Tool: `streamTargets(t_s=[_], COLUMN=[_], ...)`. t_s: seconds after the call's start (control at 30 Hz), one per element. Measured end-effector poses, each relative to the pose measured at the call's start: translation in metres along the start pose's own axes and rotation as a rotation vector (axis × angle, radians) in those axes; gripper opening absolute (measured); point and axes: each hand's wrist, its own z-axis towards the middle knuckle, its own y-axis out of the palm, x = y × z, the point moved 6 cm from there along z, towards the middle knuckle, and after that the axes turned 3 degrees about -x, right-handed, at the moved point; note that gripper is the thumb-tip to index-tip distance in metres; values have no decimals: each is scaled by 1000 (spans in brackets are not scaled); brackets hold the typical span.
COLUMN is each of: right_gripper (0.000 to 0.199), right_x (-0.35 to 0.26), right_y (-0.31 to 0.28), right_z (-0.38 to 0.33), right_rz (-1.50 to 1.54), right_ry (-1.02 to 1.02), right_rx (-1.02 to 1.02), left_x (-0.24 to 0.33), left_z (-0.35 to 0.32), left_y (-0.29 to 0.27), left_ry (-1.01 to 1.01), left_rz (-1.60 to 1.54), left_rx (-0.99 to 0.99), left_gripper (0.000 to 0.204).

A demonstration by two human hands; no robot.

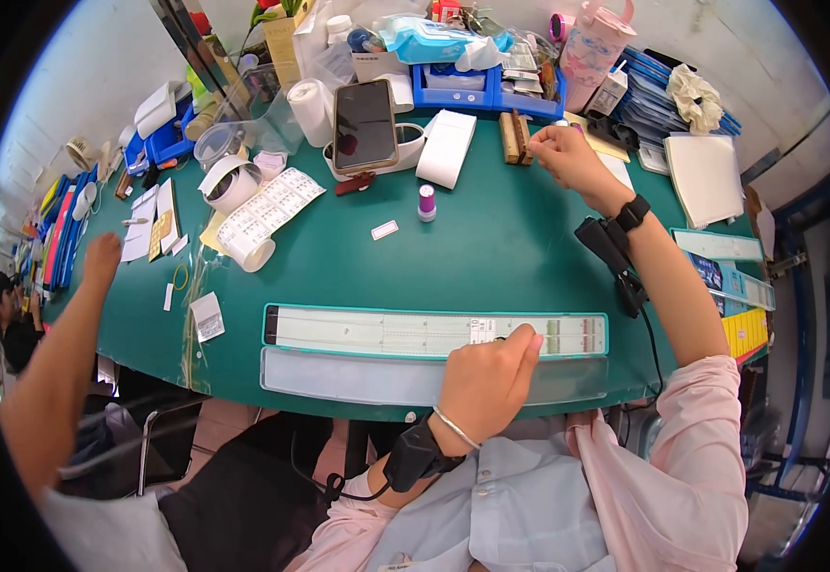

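A long, narrow, teal-edged plastic case (434, 312) lies open near the table's front edge, its clear lid (348, 374) folded toward me. Inside rests a white strip (367, 329) with fine printed marks and a small printed label (481, 329). My left hand (484, 381) is closed over the case, right of its middle; what its fingers hold, if anything, is hidden. At the back right, my right hand (567, 162) reaches out with its fingers pinched together beside wooden blocks (514, 139). I cannot make out anything between those fingertips.
A purple-capped small bottle (426, 203) stands mid-table near a small white label (385, 230). Behind are a phone (364, 124), paper rolls (446, 148) and a blue organiser (453, 95). Printed label rolls (272, 210) lie left. Another person's arm (71, 362) rests at the far left.
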Motion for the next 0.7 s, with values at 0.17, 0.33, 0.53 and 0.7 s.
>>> streamTargets(t_s=[0.17, 0.33, 0.53, 0.7], right_gripper=[22, 21, 14, 13], right_x=[8, 14, 7, 0], right_y=[10, 0, 10, 15], right_z=[11, 10, 14, 15], right_rz=[66, 38, 84, -67], right_ry=[-19, -120, -109, -215], right_rx=[-30, 2, -35, 19], left_x=[-5, -4, -2, -1], left_z=[-3, -9, -11, -11], left_y=[-5, -1, 1, -1], left_ry=[-40, -7, 8, 14], left_rz=[37, 67, 12, 12], left_rx=[11, 132, 76, 78], left_gripper=[30, 21, 20, 20])
